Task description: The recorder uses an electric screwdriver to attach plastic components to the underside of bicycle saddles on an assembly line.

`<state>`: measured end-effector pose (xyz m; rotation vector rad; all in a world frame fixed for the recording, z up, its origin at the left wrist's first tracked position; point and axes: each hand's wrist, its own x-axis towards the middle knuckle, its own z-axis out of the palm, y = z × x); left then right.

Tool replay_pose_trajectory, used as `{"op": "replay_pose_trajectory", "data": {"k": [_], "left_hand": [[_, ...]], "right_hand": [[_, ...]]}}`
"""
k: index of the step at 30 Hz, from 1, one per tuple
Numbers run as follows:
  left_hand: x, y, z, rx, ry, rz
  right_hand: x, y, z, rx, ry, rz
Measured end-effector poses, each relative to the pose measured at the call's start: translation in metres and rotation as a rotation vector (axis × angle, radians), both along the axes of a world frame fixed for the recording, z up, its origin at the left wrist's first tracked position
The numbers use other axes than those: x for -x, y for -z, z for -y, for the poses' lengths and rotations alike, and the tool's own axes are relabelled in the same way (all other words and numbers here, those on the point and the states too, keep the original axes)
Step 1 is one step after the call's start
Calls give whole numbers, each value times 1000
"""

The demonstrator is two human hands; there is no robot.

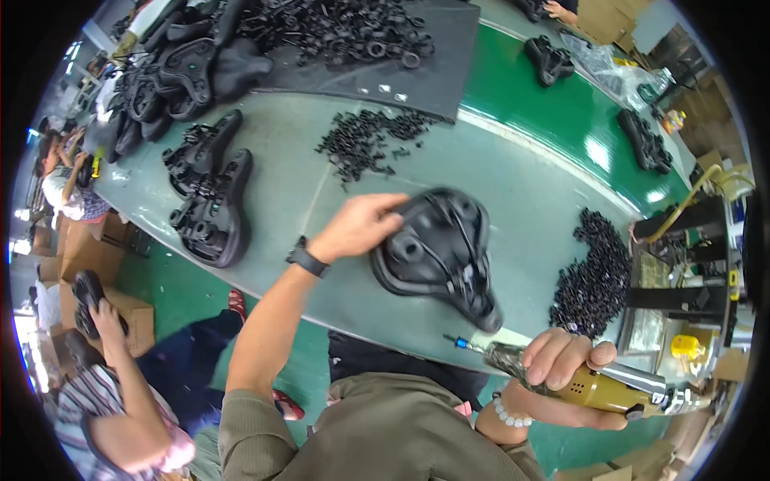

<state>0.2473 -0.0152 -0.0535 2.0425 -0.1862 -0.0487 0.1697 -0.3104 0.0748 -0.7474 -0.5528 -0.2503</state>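
1. Fingers [387, 201] of the left hand [353, 228] sit close together at the seat's rim, thumb alongside; can't tell if they actually pinch it.
2. Right hand [563, 370] is wrapped around a yellow driver [589, 390], pretty much closed on it, blue-collared bit [460, 342] aimed left and clear of the seat.
3. Seat [433, 260] is underside up in front of the person, nose toward the lower right. Can't tell whether it's flat on the surface [513, 212] or tipped up a bit.
4. My read: it's a fastening job, and this seat is being positioned for it. Two seats [212, 210] off to the left carry clamps; can't make one out here.
5. Next move, I'd guess, calls for steadying the seat with the left and getting small parts from the middle pile [361, 148] or right pile [592, 272] before the bit goes in.
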Motion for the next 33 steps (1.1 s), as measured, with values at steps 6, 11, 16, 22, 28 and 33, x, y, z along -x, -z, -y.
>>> {"op": "replay_pose_trajectory", "data": {"k": [6, 11, 16, 22, 28, 33], "left_hand": [[3, -3, 67, -99, 211, -259], [72, 22, 85, 321, -32, 35], [84, 21, 124, 52, -260, 187], [77, 23, 125, 78, -316, 266], [83, 20, 127, 129, -310, 260], [80, 23, 109, 136, -276, 255]], "right_hand": [[6, 5, -4, 190, 193, 151], [-6, 26, -9, 294, 215, 267], [-15, 42, -21, 376, 126, 225], [-23, 63, -34, 445, 48, 169], [-30, 78, -48, 579, 44, 242], [-39, 73, -42, 663, 17, 141]]}}
